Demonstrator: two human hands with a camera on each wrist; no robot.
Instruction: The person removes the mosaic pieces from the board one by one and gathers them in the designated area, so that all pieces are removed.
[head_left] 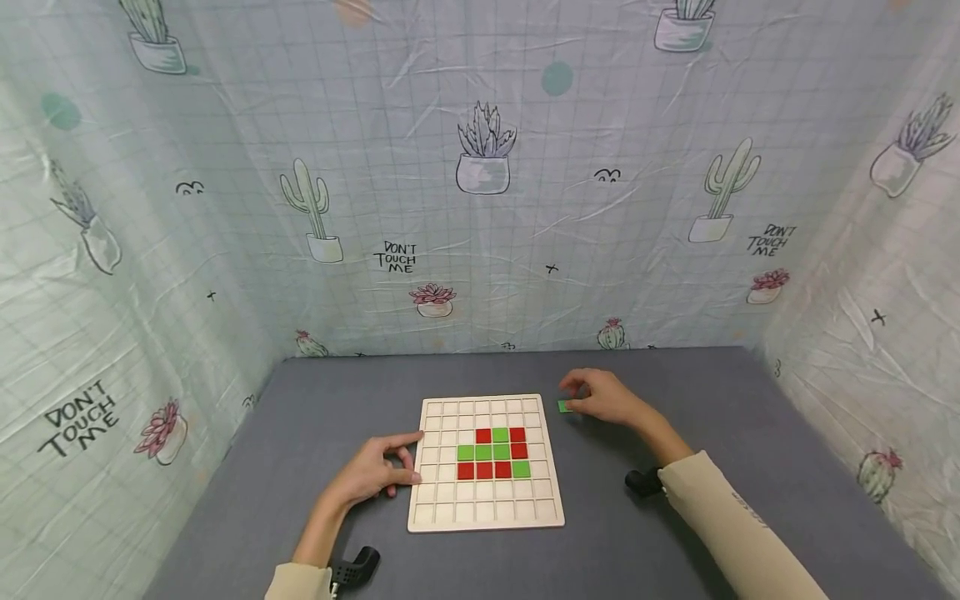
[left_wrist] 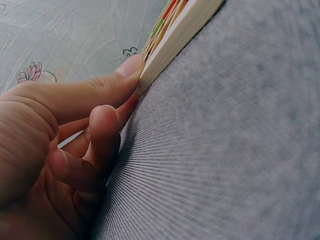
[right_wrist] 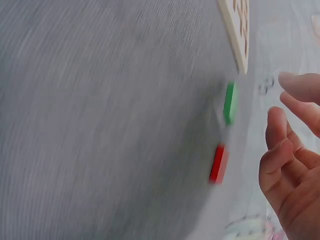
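A pale wooden grid board (head_left: pixel 447 508) lies on the grey surface, with red tiles (head_left: pixel 483 471) and green tiles (head_left: pixel 483 452) set together in three of its rows. My left hand (head_left: pixel 375 468) touches the board's left edge with thumb and index finger, set apart along it; the other fingers are loosely bent. Beyond the board's upper right corner, my right hand (head_left: pixel 606 397) hovers over a loose green tile (right_wrist: pixel 230 103), its fingers relaxed and holding nothing. A loose red tile (right_wrist: pixel 218 164) lies near that green one; in the head view it is hidden.
The grey tabletop (head_left: pixel 337 400) reaches back to a hanging cloth (head_left: pixel 555 292) printed with cacti, which also rises on both sides. A black wrist device (head_left: pixel 356 568) sits at the left sleeve, and another black device (head_left: pixel 643 482) at the right sleeve.
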